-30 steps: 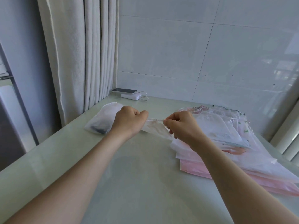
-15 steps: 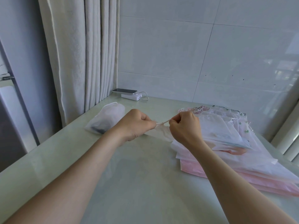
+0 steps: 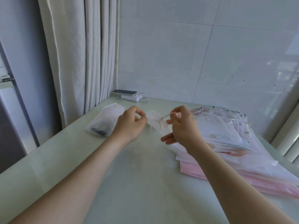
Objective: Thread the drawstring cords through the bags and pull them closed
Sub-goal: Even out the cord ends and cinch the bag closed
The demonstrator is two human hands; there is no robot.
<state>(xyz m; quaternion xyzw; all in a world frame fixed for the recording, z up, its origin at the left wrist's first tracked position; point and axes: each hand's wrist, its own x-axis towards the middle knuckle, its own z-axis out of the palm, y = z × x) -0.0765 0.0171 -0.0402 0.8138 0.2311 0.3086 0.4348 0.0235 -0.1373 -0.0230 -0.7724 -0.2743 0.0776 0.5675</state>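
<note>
A small sheer white drawstring bag (image 3: 155, 122) hangs between my hands above the pale table (image 3: 129, 183). My left hand (image 3: 130, 125) pinches its left edge with curled fingers. My right hand (image 3: 181, 125) pinches the thin white cord (image 3: 166, 116) that comes out of the bag's top, its lower fingers spread loosely. Left of my left hand lies another sheer white bag (image 3: 105, 122) with something dark inside, its cord looped at the top.
A stack of flat white and pink bags (image 3: 234, 143) covers the table's right side. A phone on a white power bank (image 3: 129, 95) sits at the back by the tiled wall. A curtain (image 3: 84, 54) hangs at the left.
My hands have moved apart. The right hand has drawn the cord up and to the right and loosened its lower fingers; the bag's mouth is bunched narrower.
</note>
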